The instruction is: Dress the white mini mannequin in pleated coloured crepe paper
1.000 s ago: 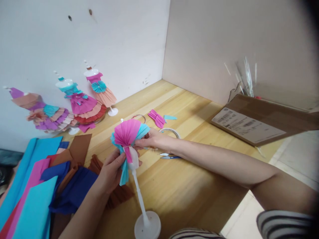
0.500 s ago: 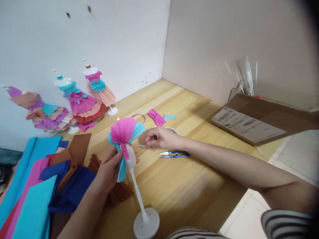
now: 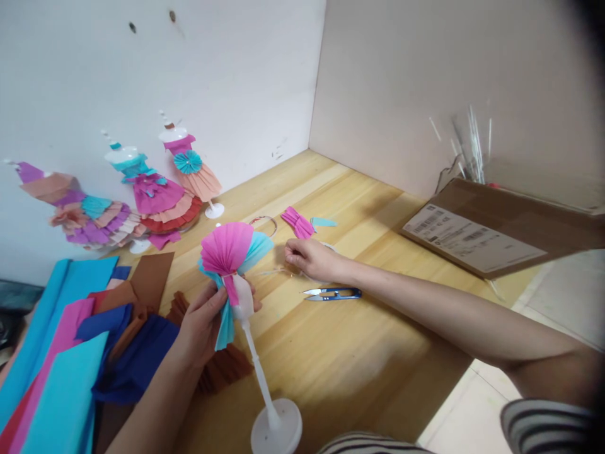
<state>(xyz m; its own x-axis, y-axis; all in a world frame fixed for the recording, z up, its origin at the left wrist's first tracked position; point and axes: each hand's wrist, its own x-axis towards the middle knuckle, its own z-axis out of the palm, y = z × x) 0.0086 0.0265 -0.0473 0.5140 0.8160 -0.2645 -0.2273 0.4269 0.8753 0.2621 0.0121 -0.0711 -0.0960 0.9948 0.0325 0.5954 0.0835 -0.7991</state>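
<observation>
Tabletop [image 3: 368, 353] lies under a white dress form [image 3: 256, 361], the left hand [image 3: 203, 321] gripping its torso along with pleated pink and blue paper [image 3: 227, 248]. The right hand [image 3: 312, 260], fingers curled closed, is just beyond the blue snips [image 3: 333, 294]; whether it pinches anything cannot be told.

Three dressed forms [image 3: 158, 194] are standing along the white wall [image 3: 246, 75], where two dark holes [image 3: 172, 16] are showing. On the table's [image 3: 378, 353] right side, a box [image 3: 562, 221] is bearing a label [image 3: 472, 234], and clear sticks [image 3: 476, 148] are poking out. Pale tiles [image 3: 466, 403] are showing beyond the table.
</observation>
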